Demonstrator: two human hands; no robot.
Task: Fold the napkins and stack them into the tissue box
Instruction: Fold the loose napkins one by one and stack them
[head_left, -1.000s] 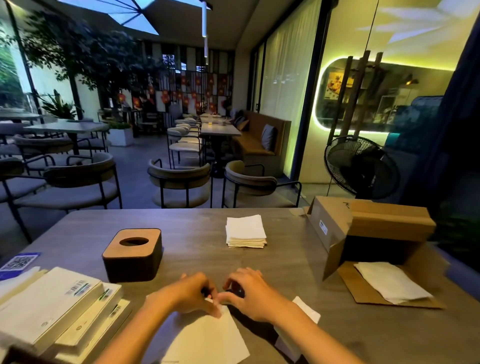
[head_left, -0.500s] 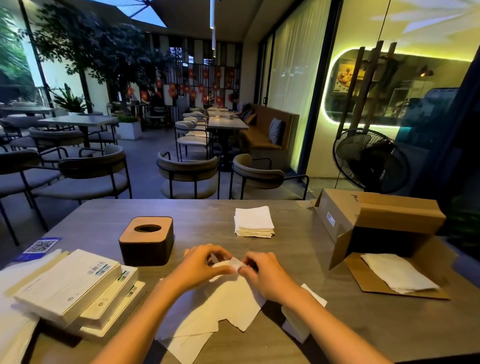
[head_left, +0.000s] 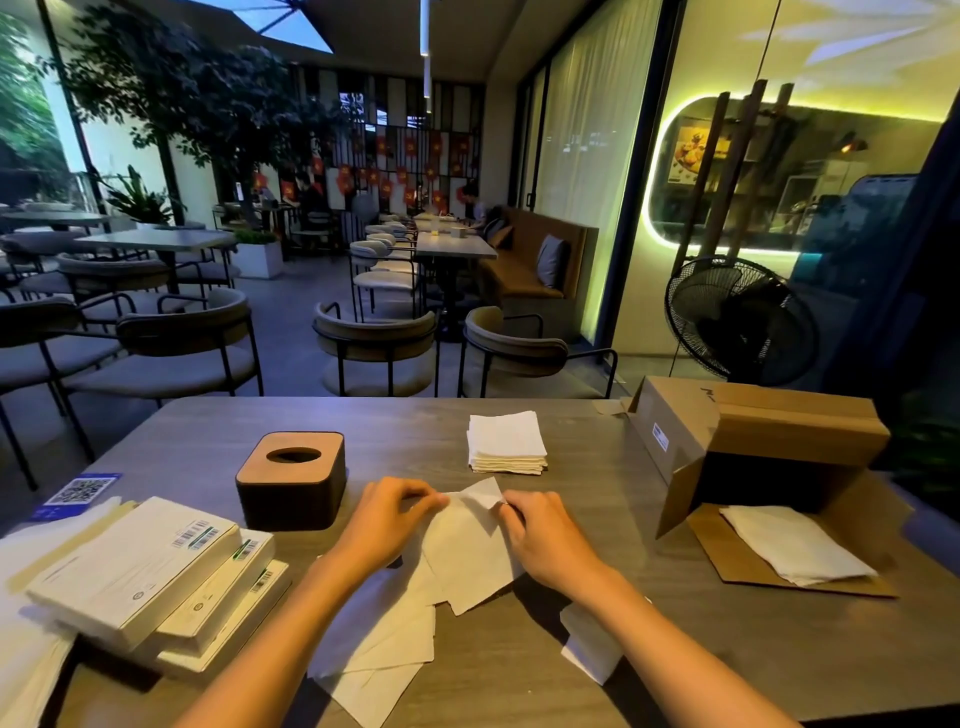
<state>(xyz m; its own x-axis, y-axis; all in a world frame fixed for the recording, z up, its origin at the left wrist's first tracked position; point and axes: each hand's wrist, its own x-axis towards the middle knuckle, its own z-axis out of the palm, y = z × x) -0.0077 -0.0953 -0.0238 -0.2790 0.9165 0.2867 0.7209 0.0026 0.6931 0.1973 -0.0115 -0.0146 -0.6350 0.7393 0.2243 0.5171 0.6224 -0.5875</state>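
Observation:
A white napkin (head_left: 470, 551) is raised off the table between my hands. My left hand (head_left: 387, 519) pinches its upper left edge and my right hand (head_left: 545, 535) pinches its upper right edge, with a corner sticking up between them. More loose napkins (head_left: 384, 649) lie flat beneath, near the front edge. A dark tissue box (head_left: 291, 480) with a wooden top and oval slot stands left of my left hand. A stack of folded napkins (head_left: 506, 444) sits behind my hands.
Several napkin packs (head_left: 150, 571) are piled at the front left. An open cardboard box (head_left: 753, 452) with a white sheet (head_left: 795, 543) on its flap stands at the right. A small folded napkin (head_left: 589, 644) lies under my right forearm. Chairs line the table's far edge.
My hands lifted the napkin off the table and moved apart, spreading its top edge. The view shifted slightly downward and to the right.

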